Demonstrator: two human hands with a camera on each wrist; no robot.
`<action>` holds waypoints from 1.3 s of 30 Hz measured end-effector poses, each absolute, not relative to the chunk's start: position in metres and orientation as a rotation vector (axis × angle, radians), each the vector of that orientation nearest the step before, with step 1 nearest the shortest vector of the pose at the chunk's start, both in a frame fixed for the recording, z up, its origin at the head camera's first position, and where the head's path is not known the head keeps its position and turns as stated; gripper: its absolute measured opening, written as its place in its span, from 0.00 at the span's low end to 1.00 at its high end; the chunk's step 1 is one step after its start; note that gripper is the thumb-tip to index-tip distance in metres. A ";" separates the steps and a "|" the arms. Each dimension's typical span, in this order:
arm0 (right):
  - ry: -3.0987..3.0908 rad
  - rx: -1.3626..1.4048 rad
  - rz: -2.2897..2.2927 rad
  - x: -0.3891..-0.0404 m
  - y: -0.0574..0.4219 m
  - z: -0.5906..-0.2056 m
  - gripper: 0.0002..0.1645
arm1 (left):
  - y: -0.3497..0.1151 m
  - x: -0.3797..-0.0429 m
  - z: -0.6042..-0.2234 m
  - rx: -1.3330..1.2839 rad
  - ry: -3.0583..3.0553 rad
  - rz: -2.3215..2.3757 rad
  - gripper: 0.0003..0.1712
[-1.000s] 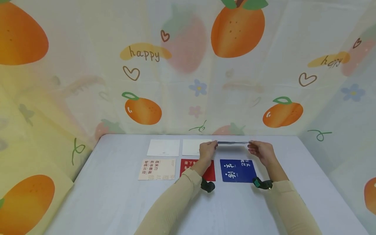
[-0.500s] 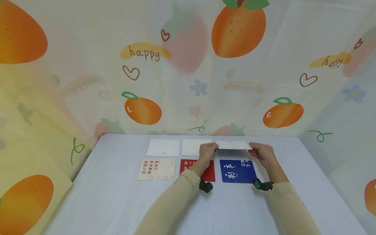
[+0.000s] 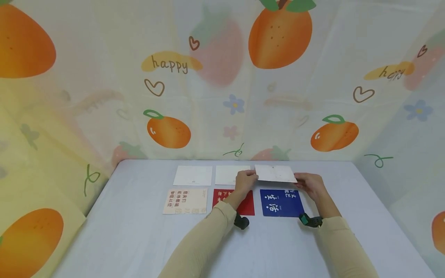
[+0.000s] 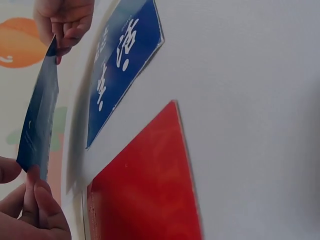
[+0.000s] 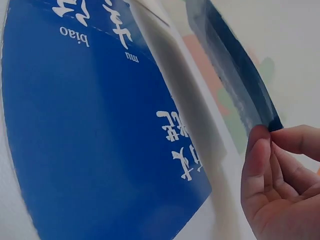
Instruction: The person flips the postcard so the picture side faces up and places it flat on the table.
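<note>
the person holds a card (image 3: 275, 173) by its two short ends above the far part of the bench (image 3: 139, 231). the left hand (image 3: 245, 180) pinches the card's left end between thumb and fingers (image 4: 40, 197), and the right hand (image 3: 308, 183) pinches the right end with its fingers (image 5: 257, 160) curled against the edge. seen from the head view the card shows a pale, whitish face tilted toward the camera; from both wrist views its underside is dark blue. it hangs clear of the bench, just above and behind the blue card (image 3: 281, 202) with white characters. the red card (image 3: 247, 202) lies beside the blue one, partly hidden by the left forearm. a beige card (image 3: 185, 200) lies further left, and two white cards (image 3: 193, 175) lie in the back row.
</note>
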State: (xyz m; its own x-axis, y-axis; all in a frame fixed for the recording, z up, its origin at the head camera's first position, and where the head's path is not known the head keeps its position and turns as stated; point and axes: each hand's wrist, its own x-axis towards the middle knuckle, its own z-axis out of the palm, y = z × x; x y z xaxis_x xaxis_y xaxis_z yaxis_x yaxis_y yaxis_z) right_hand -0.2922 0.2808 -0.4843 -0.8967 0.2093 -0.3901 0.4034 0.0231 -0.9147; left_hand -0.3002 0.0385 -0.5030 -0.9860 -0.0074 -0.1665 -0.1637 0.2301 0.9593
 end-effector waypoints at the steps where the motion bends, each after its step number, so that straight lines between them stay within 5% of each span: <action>1: 2.150 0.629 -1.985 -0.292 0.281 -0.485 0.27 | 0.038 -0.300 -0.503 -0.165 2.376 1.857 0.18; 19: 2.281 0.619 -1.817 -0.292 0.283 -0.490 0.27 | 0.041 -0.299 -0.503 -0.055 2.442 1.710 0.26; 39: 2.350 0.587 -1.727 -0.300 0.280 -0.494 0.25 | 0.043 -0.302 -0.505 -0.011 2.708 1.414 0.07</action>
